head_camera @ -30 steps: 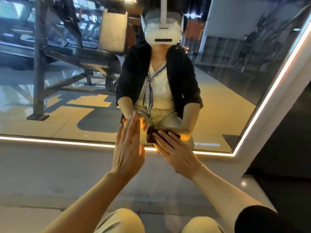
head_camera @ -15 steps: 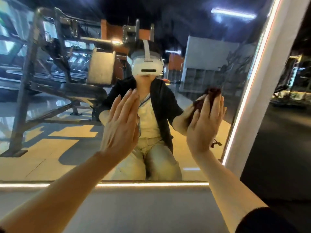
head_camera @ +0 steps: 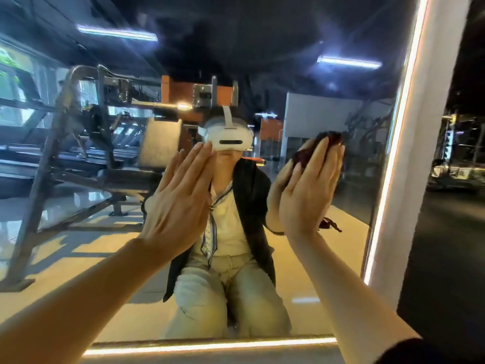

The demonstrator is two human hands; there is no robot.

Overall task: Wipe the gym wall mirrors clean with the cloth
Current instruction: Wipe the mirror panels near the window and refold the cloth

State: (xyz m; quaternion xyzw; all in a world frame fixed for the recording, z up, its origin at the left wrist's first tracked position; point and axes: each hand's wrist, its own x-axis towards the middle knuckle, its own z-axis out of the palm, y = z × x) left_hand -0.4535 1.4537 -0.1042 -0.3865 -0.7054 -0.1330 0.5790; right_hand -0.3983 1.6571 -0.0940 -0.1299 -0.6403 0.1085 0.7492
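No lettering, label, brand mark or number is legible anywhere in the frame; the white headset (head_camera: pixel 227 139) reflected at the centre of the mirror (head_camera: pixel 78 232) carries no readable marking.

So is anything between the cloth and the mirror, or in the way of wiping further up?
Nothing visible. The right hand presses the dark cloth flat against the mirror, and the glass above it looks bare. The left hand rests open on the glass well off to the side.
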